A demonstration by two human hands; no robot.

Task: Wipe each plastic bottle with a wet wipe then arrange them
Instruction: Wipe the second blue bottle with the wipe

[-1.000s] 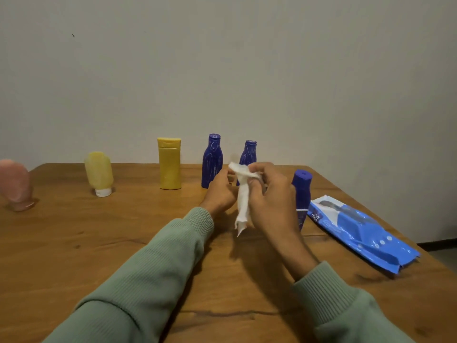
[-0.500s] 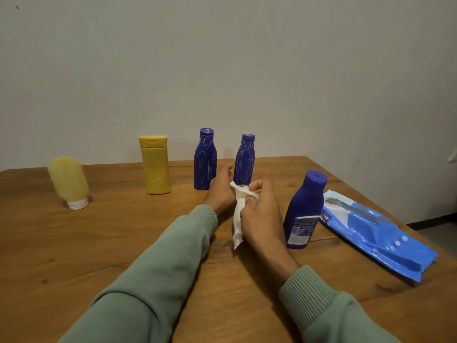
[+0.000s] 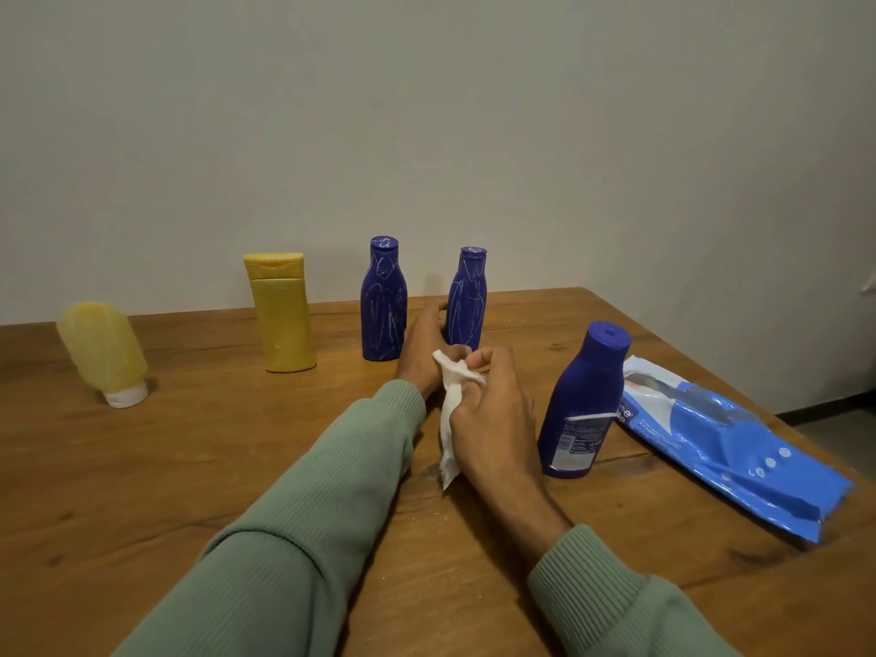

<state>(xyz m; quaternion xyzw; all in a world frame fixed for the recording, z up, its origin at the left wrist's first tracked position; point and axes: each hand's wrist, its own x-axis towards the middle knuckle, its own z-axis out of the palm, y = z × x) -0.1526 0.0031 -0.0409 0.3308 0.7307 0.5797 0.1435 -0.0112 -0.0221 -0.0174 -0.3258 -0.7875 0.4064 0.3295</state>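
So the right hand point(image 3: 493, 410) has the wipe point(image 3: 449, 419) pinched between thumb and fingers, most of it dangling toward the table point(image 3: 189, 467). The left hand point(image 3: 422, 343) is up against the scribbled bottle point(image 3: 467, 296) at the right end of the back row. Can't tell if it's actually got a grip or is just beside it, the fingers are hidden. Looks like the grab-a-bottle step to me. Tips: take it low round the body so neck and cap stay free, bunch the wipe into a pad instead of a limp strip, then rub top to bottom while turning. Those white marks probably need pressure. Mind the other scribbled bottle point(image 3: 383, 301) next door and the big blue bottle point(image 3: 583, 405) by the right hand, both easy to knock.
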